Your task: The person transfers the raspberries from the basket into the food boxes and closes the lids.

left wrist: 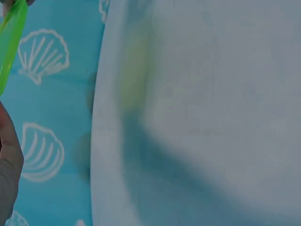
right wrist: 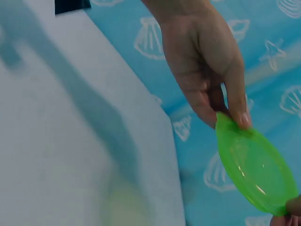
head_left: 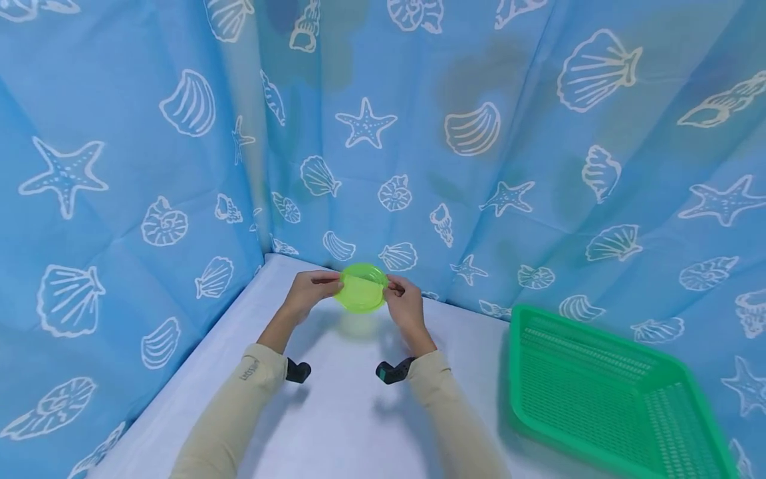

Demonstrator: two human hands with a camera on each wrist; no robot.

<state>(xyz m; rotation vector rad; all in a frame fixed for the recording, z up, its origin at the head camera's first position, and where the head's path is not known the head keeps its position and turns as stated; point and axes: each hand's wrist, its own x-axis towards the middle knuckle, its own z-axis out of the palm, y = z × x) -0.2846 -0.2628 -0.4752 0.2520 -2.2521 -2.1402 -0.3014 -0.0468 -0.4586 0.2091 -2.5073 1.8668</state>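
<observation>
A shallow, round, translucent lime-green plastic dish (head_left: 362, 293) is held up above the far end of the white table, tilted so its round face shows in the head view. My left hand (head_left: 308, 289) pinches its left edge between thumb and fingers. On the opposite edge, my right hand (head_left: 408, 307) pinches the rim the same way. The right wrist view shows the right thumb pressed on the rim of the dish (right wrist: 256, 165). Only part of the left hand (left wrist: 8, 165) and a sliver of the dish (left wrist: 10, 42) show in the left wrist view.
A green slotted plastic basket (head_left: 589, 326) sits on the right of the white table (head_left: 341, 426). Blue curtains (head_left: 419, 159) with white shell prints hang along the back and left table edges. Black wrist-worn devices (head_left: 395, 371) stick out beneath both sleeves.
</observation>
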